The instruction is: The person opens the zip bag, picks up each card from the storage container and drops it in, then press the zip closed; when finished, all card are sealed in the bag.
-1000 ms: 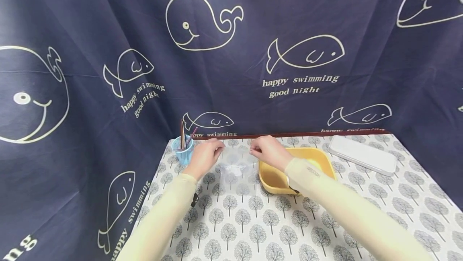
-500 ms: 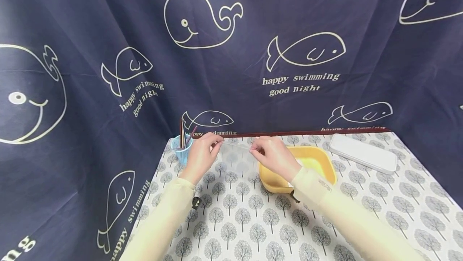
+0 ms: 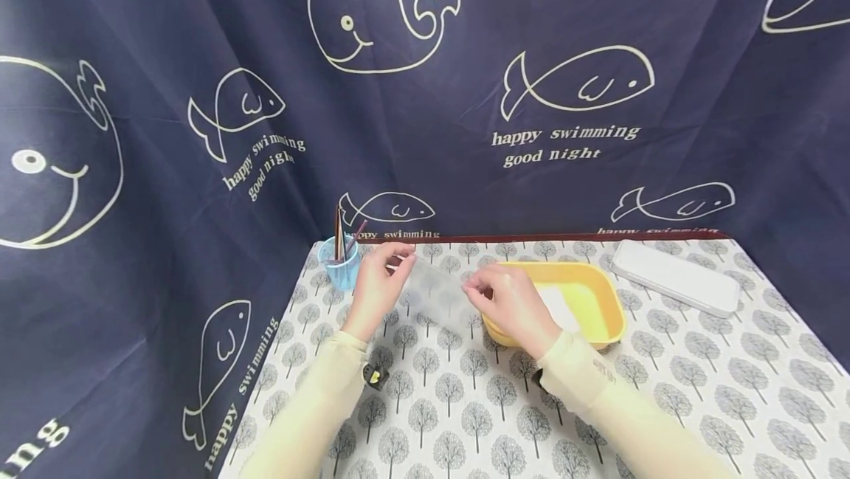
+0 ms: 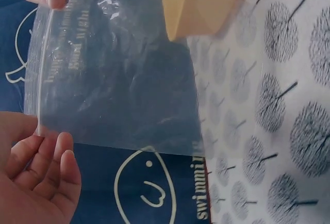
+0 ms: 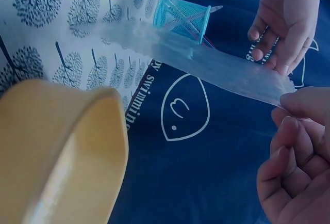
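A clear plastic zip bag [image 4: 124,69] hangs between my two hands, held up above the table by its zip edge. My left hand [image 3: 378,283] pinches one top corner between thumb and finger; the left wrist view shows that hand [image 4: 36,167] with its other fingers loosely curled. At the opposite corner my right hand [image 3: 511,302] pinches the edge, seen close up in the right wrist view as the right hand [image 5: 299,157]. Nothing shows inside the bag. Just beyond the right hand is a yellow basin [image 3: 614,316] with a white item [image 3: 558,305] in it.
A blue mesh cup [image 3: 341,272] with pens or thin sticks stands at the back left, close to the left hand. At the back right lies a white flat case [image 3: 677,276]. A tree-print cloth [image 3: 465,405] covers the table; a dark blue curtain [image 3: 465,102] hangs behind.
The bag, earlier hanging down low with its lower part over the table, has been raised and tilted, its right side now lower. The right hand has moved slightly down.
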`<state>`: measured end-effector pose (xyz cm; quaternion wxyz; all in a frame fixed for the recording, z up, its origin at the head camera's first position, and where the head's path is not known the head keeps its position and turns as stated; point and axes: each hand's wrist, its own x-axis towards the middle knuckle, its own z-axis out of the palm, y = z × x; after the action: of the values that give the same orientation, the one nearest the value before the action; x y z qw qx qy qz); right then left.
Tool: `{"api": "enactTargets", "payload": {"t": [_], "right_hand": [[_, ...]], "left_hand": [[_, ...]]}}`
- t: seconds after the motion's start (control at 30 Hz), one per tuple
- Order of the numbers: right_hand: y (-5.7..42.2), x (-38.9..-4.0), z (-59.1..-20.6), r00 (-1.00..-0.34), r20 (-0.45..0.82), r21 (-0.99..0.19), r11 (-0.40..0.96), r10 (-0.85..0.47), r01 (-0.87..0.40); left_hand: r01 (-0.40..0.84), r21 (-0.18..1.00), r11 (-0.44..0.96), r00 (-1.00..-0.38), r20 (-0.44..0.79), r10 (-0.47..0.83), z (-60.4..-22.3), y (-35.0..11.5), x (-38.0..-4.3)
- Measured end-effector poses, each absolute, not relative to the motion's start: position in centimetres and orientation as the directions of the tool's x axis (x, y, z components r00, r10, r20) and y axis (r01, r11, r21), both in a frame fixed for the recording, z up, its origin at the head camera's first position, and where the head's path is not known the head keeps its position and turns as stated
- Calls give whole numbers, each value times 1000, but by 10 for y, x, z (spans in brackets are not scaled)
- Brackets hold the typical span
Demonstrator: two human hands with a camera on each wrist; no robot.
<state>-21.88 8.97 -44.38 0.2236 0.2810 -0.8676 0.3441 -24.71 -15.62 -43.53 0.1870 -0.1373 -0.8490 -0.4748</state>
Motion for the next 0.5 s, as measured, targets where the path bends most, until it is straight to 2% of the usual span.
{"api": "enactTargets", "payload": {"t": [0.23, 0.5], "right_hand": [[85, -208, -453, -722, 623, -451, 616, -300, -646], [84, -206, -455, -738, 606, -465, 621, -296, -631]], "left_hand": [[317, 909, 271, -945, 326, 11, -449, -147, -241], [322, 936, 145, -946, 323, 12, -454, -139, -239]]}}
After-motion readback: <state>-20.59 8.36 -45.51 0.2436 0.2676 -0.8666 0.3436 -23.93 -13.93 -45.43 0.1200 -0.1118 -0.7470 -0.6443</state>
